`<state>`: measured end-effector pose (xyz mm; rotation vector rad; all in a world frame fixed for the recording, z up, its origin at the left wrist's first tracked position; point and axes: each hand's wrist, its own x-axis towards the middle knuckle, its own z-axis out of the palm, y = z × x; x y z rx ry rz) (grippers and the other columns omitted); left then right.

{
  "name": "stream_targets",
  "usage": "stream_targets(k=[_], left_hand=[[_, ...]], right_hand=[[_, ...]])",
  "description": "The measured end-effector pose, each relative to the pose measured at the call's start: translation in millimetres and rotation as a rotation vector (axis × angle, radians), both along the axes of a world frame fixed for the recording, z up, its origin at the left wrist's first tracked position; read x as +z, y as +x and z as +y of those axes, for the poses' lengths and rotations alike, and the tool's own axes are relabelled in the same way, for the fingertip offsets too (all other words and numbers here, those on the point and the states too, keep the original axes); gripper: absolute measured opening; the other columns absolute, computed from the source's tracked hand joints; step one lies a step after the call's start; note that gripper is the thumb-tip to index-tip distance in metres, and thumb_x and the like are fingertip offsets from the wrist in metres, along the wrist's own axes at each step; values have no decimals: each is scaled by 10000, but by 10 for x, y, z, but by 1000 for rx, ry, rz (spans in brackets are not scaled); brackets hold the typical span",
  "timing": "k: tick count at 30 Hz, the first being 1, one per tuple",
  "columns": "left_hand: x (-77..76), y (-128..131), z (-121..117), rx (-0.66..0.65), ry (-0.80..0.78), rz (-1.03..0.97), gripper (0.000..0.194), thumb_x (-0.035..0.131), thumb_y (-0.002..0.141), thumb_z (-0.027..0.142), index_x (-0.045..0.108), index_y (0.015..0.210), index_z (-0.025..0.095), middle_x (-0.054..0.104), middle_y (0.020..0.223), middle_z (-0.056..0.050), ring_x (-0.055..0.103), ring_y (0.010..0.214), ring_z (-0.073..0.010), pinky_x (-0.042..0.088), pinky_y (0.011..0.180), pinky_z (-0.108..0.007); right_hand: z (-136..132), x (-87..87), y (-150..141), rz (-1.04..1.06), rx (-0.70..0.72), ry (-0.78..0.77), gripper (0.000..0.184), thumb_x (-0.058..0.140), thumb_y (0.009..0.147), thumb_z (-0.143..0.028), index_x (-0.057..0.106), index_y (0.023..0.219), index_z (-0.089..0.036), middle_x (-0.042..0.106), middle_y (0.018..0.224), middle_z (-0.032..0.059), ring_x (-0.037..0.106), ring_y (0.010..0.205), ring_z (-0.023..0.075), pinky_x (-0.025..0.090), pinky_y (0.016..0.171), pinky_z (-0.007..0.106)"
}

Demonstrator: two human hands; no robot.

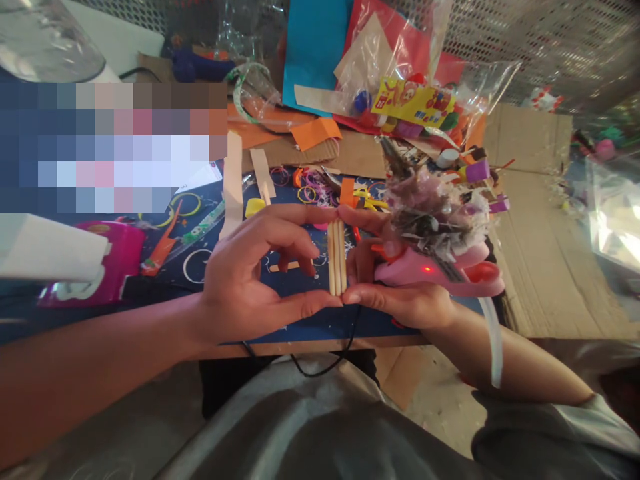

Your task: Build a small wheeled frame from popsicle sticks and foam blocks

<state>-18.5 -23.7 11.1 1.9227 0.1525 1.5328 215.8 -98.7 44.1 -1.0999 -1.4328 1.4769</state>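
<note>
Head view: only feed I have; it looks down over both forearms at the work table (303, 327).
Wooden sticks (337, 259): I count three, side by side, long axis roughly up-frame, raised between the fingertips above the table.
Left hand (235, 267): pinching; index at the far ends, thumb at the near ends, other fingers bent inward, clear of the sticks.
Right hand (415, 303): mirrors that pinch from the other side, thumb and index at the same ends.
Pink tool (400, 272): at the right hand, red light on, looks like a glue gun. I can't tell whether curled fingers also hold it.
Stick handling: I'd expect light, stiff, dry wood with decent grip; thin, so it could snap under bending. Can't see whether they're bonded; I'd assume they can slide apart.
Hold points: both ends, squeezed lengthwise, plus light side pressure to keep edges flush. I'd stay off the middle of the faces.
Loose stick (284, 267): flat on the table, beyond the left thumb.
Feathery bundle (440, 207): just beyond the pink tool.
</note>
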Motion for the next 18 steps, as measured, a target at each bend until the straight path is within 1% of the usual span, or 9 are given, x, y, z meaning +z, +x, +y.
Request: stream_targets(k=[3, 5, 8, 11, 15, 18], left_hand=[[23, 6, -4, 32, -25, 40, 573, 1147, 734, 338, 766, 1138, 197, 858, 1371, -235, 912, 1046, -344, 655, 484, -259], [39, 5, -7, 54, -37, 48, 553, 1135, 747, 351, 755, 1123, 210, 864, 1366, -217, 912, 1040, -342, 637, 464, -261], [55, 3, -10, 59, -13, 48, 553, 1134, 745, 373, 749, 1106, 209, 871, 1349, -216, 902, 979, -315, 633, 450, -269], [57, -4, -26, 62, -25, 63, 540, 1129, 771, 391, 763, 1131, 225, 866, 1359, -204, 896, 971, -290, 630, 462, -263], [47, -15, -57, 63, -78, 97, 548, 1129, 784, 434, 772, 1175, 296, 850, 1384, -136, 904, 1008, -288, 643, 491, -261], [29, -6, -58, 51, -78, 74, 552, 1126, 787, 420, 766, 1182, 281, 851, 1371, -153, 905, 986, -291, 691, 522, -272]], right_hand=[[0, -19, 8, 23, 8, -3, 617, 1022, 909, -424, 776, 1472, -369, 557, 733, -89, 508, 672, 162, 389, 616, 358], [-3, -49, 14, 55, -3, 10, 626, 1042, 884, -407, 787, 1455, -371, 557, 728, -94, 511, 673, 159, 390, 617, 356], [-8, -83, 13, 70, -38, 37, 675, 1060, 863, -377, 778, 1476, -392, 533, 701, -101, 533, 681, 170, 415, 632, 360], [3, -65, -9, 51, -51, 33, 693, 1074, 838, -415, 781, 1465, -380, 521, 681, -100, 544, 678, 182, 444, 640, 365], [31, 7, -54, 15, -50, 22, 577, 1070, 832, -479, 821, 1339, -359, 522, 671, -94, 551, 666, 178, 457, 633, 358], [40, 22, -68, -22, -59, 27, 528, 1059, 826, -540, 833, 1265, -354, 506, 654, -89, 531, 653, 186, 440, 618, 363]])
